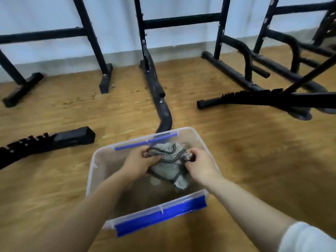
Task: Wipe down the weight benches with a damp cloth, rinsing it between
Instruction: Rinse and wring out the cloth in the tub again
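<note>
So I had both hands clamped on the cloth: left hand bunching one end, right hand pinching the other. I was holding it low inside the bin, which sat on the wood floor. Couldn't tell if the bottom corner was dipping in the water.

To me it looked like the wring-out part of a rinse. My worries:
- If I twisted too hard or lifted too high, water would go over the rim onto the floor. That's a slip hazard right by the bench frames.
- The water looked kinda murky, so I might've just smeared grime back on.
- If I under-squeezed, I'd drip a trail the whole way over.
- The bin seemed light, so a forearm bump could shove it.
</note>
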